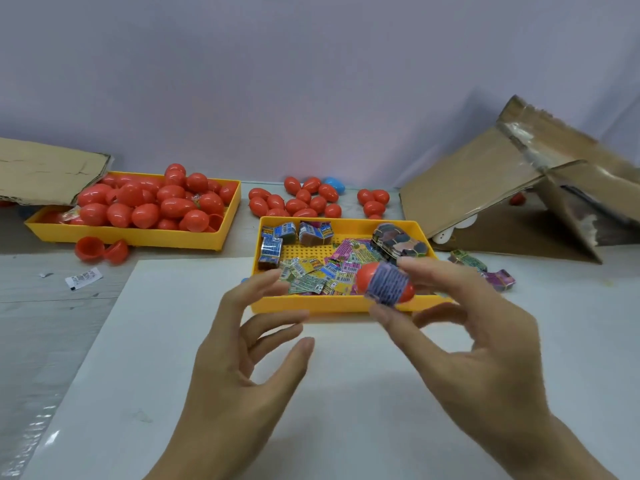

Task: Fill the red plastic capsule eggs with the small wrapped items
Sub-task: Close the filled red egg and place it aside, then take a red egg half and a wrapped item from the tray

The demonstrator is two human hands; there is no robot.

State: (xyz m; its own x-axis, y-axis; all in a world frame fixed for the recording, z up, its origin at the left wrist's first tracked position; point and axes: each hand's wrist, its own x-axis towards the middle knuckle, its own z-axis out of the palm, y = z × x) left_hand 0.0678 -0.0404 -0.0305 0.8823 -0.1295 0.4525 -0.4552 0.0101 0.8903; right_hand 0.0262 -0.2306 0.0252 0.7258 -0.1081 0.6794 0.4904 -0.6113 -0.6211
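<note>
Right hand (485,344) around banded egg (384,284)

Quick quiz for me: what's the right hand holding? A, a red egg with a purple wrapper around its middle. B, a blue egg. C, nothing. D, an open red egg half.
A: the right hand pinches a red egg banded by a purple wrapper, over the tray.
</note>
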